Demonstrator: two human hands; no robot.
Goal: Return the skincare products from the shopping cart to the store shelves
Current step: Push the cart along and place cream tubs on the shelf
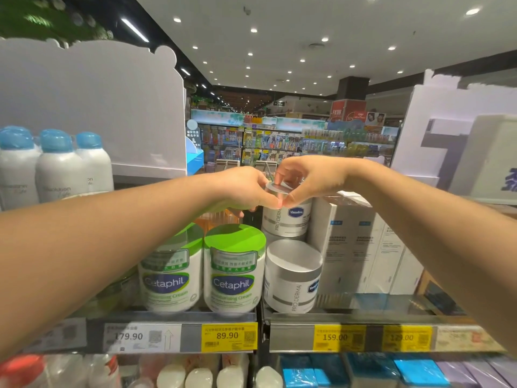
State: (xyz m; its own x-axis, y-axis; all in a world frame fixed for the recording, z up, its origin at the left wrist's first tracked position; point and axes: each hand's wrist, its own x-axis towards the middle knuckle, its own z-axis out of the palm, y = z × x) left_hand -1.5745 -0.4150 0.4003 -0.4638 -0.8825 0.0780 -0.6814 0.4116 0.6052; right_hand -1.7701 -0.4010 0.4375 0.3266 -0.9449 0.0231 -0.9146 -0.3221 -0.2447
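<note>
We are looking down a store aisle under a white ceiling (321, 21) where recessed spotlights (253, 30) are glowing. Distant stocked shelving (268, 144) is filling the far end, and a dark pillar (352, 88) is standing behind it.

Held jar (286, 217): white w/ silver lid, blue logo. Front jar (292, 275) same colours. Two cream tubs (233, 268): white, green lids, blue-green label. Bottles (60, 166) white w/ light blue caps. Price tags (228, 336) yellow; boxes (361, 247) white, boxes below (416, 369) blue.
</note>
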